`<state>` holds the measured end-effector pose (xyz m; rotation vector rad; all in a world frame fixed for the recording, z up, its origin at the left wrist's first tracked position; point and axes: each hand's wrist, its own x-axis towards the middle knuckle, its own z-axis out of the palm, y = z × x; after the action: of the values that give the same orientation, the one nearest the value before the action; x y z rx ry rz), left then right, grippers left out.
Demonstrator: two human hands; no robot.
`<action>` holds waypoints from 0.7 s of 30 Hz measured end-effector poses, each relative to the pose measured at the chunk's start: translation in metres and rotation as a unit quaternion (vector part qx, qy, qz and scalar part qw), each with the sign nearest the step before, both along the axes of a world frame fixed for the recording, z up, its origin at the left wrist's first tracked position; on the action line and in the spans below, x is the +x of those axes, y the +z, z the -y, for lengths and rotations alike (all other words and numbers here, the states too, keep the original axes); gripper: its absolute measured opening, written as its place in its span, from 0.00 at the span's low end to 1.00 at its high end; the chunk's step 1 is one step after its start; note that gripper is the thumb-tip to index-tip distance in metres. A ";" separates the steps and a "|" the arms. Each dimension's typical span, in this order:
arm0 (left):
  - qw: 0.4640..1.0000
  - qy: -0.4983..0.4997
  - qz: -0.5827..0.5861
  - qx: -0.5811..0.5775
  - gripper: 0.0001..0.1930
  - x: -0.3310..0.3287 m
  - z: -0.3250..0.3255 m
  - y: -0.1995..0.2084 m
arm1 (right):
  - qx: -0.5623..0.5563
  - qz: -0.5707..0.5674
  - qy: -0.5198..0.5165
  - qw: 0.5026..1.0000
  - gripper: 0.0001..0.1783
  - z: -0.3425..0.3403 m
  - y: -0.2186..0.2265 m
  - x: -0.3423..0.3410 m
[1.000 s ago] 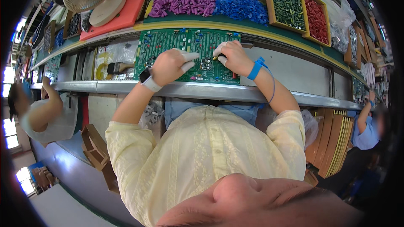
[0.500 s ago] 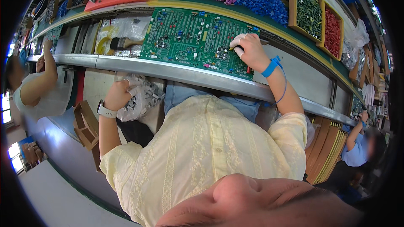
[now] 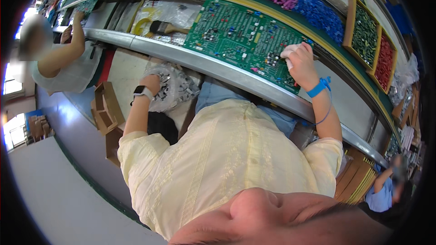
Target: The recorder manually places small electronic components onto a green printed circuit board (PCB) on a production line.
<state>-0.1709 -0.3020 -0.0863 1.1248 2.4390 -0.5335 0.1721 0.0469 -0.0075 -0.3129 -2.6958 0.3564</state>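
left: the left hand (image 3: 151,84) is at a clear bag (image 3: 162,105) of small grey parts (image 3: 184,87), its grip hidden. centre: the green circuit board (image 3: 245,45) lies along the metal rail (image 3: 181,57); probably light, stiff, fragile, best held by its edges. right: the right hand (image 3: 301,63) curls over the board's right part; whether it pinches anything cannot be told.

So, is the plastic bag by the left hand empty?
No: many grey parts show in the plastic bag; how full, I cannot tell.
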 end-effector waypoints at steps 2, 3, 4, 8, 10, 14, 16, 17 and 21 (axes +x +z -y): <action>1.000 0.005 0.024 0.008 0.12 -0.003 0.005 -0.020 | 0.007 0.005 0.001 1.000 0.11 0.001 0.000 0.001; 1.000 0.007 0.022 0.006 0.12 -0.003 0.007 -0.023 | 0.018 0.013 -0.003 1.000 0.11 0.001 0.000 0.001; 1.000 0.010 0.017 0.011 0.12 0.000 0.006 -0.023 | 0.020 0.015 0.001 1.000 0.12 0.000 0.000 0.001; 0.999 -0.029 0.014 0.003 0.12 0.002 0.006 -0.027 | 0.017 0.009 0.018 1.000 0.14 0.004 -0.003 0.001; 0.998 -0.056 0.019 -0.034 0.13 0.003 -0.001 -0.027 | 0.007 0.016 0.008 1.000 0.17 0.004 -0.004 0.001; 0.993 -0.098 0.006 -0.067 0.11 -0.001 -0.007 -0.050 | -0.026 0.016 -0.008 1.000 0.20 0.010 0.008 0.005; 0.996 -0.079 -0.008 -0.033 0.13 -0.010 0.003 -0.074 | -0.017 -0.002 -0.037 0.999 0.20 0.011 0.021 0.012; 0.995 -0.078 0.008 -0.053 0.13 -0.011 0.001 -0.070 | -0.016 -0.025 -0.052 0.998 0.20 0.009 0.024 0.022; 0.990 -0.104 0.025 -0.092 0.13 -0.007 -0.009 -0.046 | 0.014 -0.071 -0.148 0.986 0.20 0.004 0.036 0.094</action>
<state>-0.1781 -0.2926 -0.1322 1.3020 2.1917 -0.7673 0.2658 0.0427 0.0285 -0.6446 -2.4645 0.2429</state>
